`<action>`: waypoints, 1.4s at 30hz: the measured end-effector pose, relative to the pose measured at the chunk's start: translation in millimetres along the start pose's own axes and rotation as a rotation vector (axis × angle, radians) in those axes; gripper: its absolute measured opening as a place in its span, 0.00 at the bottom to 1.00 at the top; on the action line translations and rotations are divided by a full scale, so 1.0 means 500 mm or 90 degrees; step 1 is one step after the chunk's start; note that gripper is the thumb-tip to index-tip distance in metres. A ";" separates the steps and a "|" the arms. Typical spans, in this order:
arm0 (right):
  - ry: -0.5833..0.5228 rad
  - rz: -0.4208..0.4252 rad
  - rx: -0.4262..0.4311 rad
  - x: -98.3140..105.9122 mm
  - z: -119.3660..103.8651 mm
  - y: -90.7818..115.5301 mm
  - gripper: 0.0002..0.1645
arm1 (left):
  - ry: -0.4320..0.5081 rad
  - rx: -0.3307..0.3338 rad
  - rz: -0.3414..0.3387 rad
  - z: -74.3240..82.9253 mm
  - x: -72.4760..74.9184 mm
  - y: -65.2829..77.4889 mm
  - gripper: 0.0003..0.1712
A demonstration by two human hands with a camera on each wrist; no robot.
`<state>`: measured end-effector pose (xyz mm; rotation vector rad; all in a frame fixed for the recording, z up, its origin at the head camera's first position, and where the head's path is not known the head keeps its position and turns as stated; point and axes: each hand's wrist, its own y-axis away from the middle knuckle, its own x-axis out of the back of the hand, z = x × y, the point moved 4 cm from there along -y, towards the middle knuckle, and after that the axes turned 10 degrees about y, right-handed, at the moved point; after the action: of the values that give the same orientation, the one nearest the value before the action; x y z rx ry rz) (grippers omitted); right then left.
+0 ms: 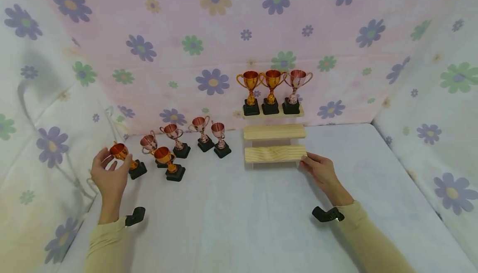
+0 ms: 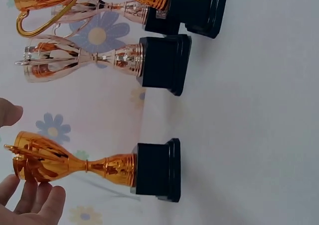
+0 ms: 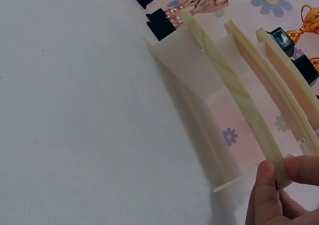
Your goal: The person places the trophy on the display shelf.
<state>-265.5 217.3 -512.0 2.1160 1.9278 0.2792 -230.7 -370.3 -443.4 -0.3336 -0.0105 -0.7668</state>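
My left hand (image 1: 109,175) is around the cup of a gold trophy (image 1: 119,151) at the far left, its black base on the table. In the left wrist view, the thumb (image 2: 10,112) stands apart from this gold trophy (image 2: 84,166), while the fingertips are right at the cup's other side. My right hand (image 1: 320,172) pinches the right end of the lowest step of a three-step wooden display stand (image 1: 275,154). The right wrist view has thumb and fingers (image 3: 266,177) on either side of that wooden step (image 3: 237,93).
Another gold trophy (image 1: 164,157) and several rose-gold trophies (image 1: 174,134) stand on the white table (image 1: 231,215), left of the stand. Two gold trophies (image 1: 250,83) and a rose-gold one (image 1: 297,83) line the top step. A flowered cloth (image 1: 168,69) hangs behind.
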 end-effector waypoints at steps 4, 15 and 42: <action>-0.009 0.005 -0.001 -0.001 0.002 -0.004 0.34 | 0.024 0.004 0.029 -0.005 -0.008 -0.006 0.40; -0.041 0.016 -0.001 0.007 0.003 -0.001 0.35 | 0.101 0.002 0.119 -0.043 -0.023 -0.014 0.40; -0.033 0.014 -0.014 0.003 0.004 -0.003 0.34 | 0.200 0.000 0.137 -0.024 0.038 0.015 0.27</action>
<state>-266.0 218.9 -514.3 2.1106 1.8656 0.2468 -213.1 -381.9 -454.6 -0.2065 0.3168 -0.5982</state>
